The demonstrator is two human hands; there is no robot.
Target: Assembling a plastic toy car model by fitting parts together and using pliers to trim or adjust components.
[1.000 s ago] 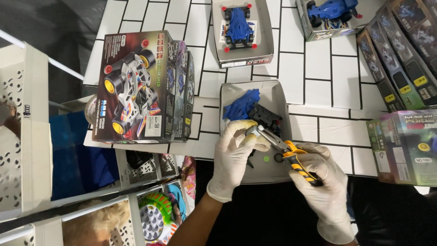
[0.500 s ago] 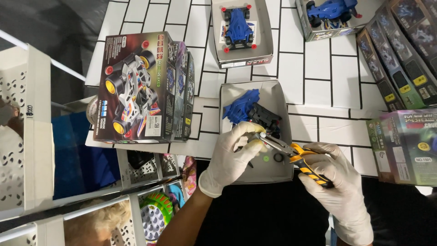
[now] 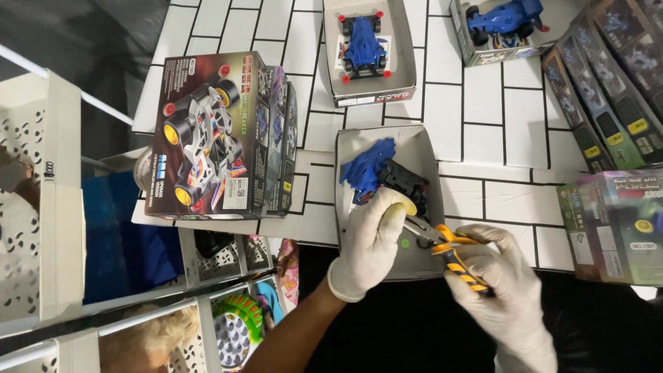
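The gloved right hand (image 3: 501,276) grips yellow-handled pliers (image 3: 442,243) pointing up-left at the left hand (image 3: 373,231) – its fingers pinching something small, hidden – over the grey tray (image 3: 428,148).

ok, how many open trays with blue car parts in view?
3: near tray under the left hand and pliers; middle tray behind it; far-right tray, partly cut off.

Both hands wear thin matt white rubber gloves (image 3: 369,238); the pliers (image 3: 449,252) by the right fingers show bare metal jaws and glossy orange-and-black plastic grips; past the left fingertips sit a shiny blue plastic shell (image 3: 366,169) and plain grey cardboard tray (image 3: 428,148)
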